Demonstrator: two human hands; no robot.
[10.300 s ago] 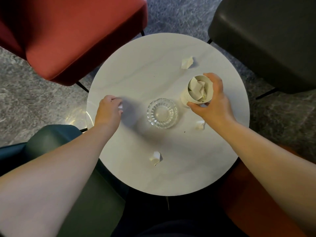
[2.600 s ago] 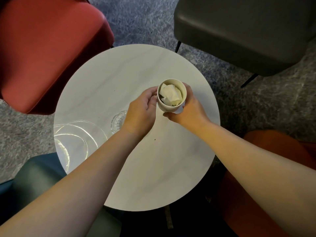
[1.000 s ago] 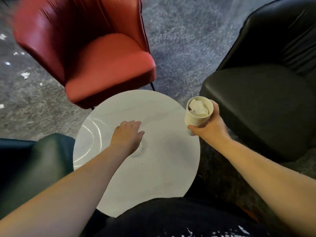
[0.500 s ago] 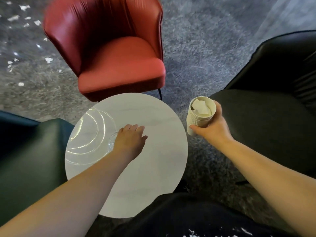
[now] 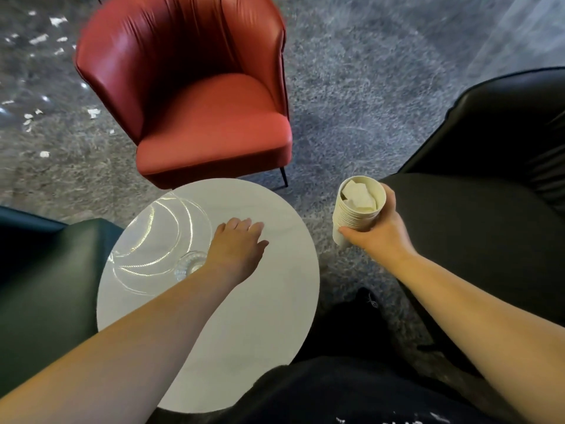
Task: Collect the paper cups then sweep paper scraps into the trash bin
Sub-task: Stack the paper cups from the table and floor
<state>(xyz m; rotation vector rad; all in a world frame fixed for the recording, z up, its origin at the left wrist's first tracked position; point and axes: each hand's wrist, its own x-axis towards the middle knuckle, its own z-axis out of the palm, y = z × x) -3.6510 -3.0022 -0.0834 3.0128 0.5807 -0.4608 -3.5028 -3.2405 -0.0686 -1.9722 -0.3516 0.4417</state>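
Fingers of your right hand (image 5: 377, 237) curl round the stack of paper cups (image 5: 356, 213) holding paper scraps (image 5: 358, 195), off the round table (image 5: 244, 332) at three o'clock, while your left hand (image 5: 237, 250) hovers flat, fingers straight, over the tabletop.

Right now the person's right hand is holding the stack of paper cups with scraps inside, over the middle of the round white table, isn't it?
Not quite. The right hand does hold the stack of paper cups with paper scraps inside, but the head view shows it off the right side of the round white table, above the grey carpet. Only the left hand is over the table.
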